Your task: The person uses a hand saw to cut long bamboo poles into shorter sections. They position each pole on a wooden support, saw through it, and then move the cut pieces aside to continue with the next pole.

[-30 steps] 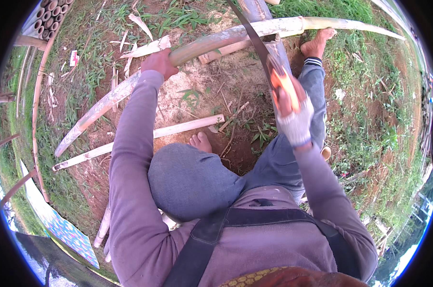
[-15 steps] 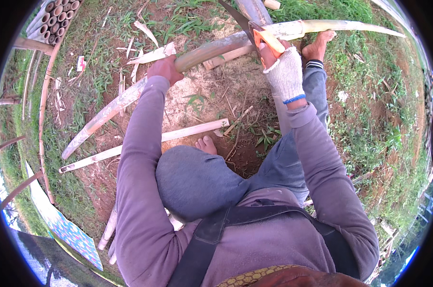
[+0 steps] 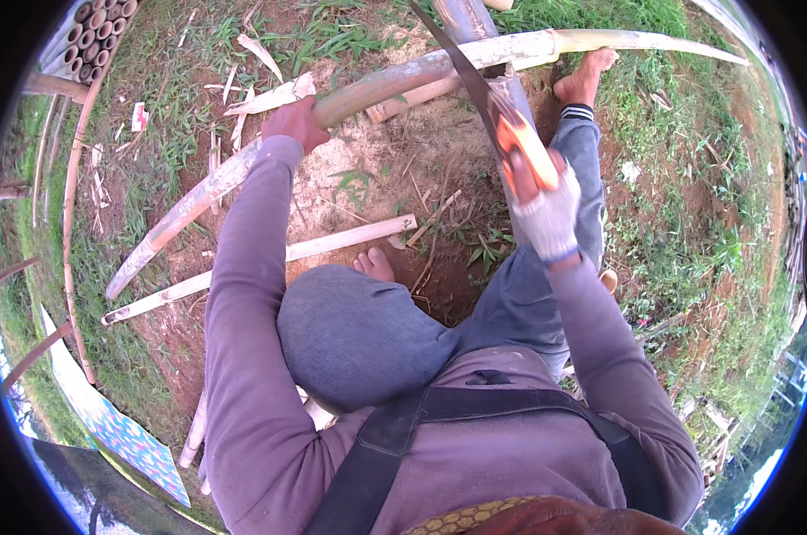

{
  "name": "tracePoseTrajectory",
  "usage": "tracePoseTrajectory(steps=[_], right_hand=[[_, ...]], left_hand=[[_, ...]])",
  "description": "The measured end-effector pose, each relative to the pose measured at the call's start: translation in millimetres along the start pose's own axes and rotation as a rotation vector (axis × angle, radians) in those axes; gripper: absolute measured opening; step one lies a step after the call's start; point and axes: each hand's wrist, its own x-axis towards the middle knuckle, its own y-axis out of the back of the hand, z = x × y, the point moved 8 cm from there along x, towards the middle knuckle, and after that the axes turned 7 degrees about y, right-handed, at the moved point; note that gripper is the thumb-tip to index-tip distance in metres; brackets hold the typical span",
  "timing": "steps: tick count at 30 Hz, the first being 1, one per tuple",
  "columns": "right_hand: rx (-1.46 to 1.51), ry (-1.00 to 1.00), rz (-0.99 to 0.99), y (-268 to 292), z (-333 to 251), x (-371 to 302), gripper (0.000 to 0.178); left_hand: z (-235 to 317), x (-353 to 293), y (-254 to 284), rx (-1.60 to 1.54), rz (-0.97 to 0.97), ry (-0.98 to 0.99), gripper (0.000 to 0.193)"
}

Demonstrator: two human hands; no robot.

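Note:
A long bamboo pole (image 3: 385, 86) lies across from left to right, resting over a thick post (image 3: 468, 20). My left hand (image 3: 295, 124), bare, is wrapped round the pole left of the middle. In a white knitted glove with bare fingertips, my right hand (image 3: 548, 198) grips the orange handle of a hand saw (image 3: 521, 143). The dark blade slants up and away, lying against the pole near the post. Where the teeth meet the bamboo is too small to make out.
A split bamboo strip (image 3: 350, 236) lies near my bare foot (image 3: 374, 264). My other foot (image 3: 584, 78) is beside the pole at the right. Cut bamboo tubes (image 3: 91, 40) are stacked at the far left. Pale bamboo scraps (image 3: 278, 94) and sawdust cover the ground.
My right hand has drawn the saw back toward me, so more of the blade shows on the near side of the pole. My left hand keeps its hold on the pole.

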Motion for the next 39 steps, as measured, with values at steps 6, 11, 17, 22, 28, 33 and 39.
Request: tracePoseTrajectory(steps=[6, 11, 17, 22, 28, 33, 39], right_hand=[[-0.07, -0.126, 0.035, -29, 10, 58, 0.03], [-0.268, 0.241, -0.087, 61, -54, -90, 0.033], [-0.235, 0.226, 0.019, 9, -16, -9, 0.016], [-0.016, -0.083, 0.081, -24, 10, 63, 0.021], [-0.319, 0.356, -0.133, 55, -49, -100, 0.039], [-0.185, 0.085, 0.008, 21, -4, -52, 0.015], [-0.074, 0.031, 0.13, -11, -6, 32, 0.018]], left_hand=[[-6, -2, -2, 0.027, -0.004, -0.005, 0.066], [-11, 0, 0, 0.001, -0.028, 0.009, 0.062], [0, -2, 3, -0.004, -0.028, 0.003, 0.062], [5, -1, 5, -0.001, -0.041, -0.007, 0.063], [-15, 1, -1, -0.012, -0.005, -0.001, 0.066], [-1, -1, -4, -0.01, 0.016, -0.011, 0.069], [-1, 2, -1, 0.003, -0.011, -0.026, 0.07]])
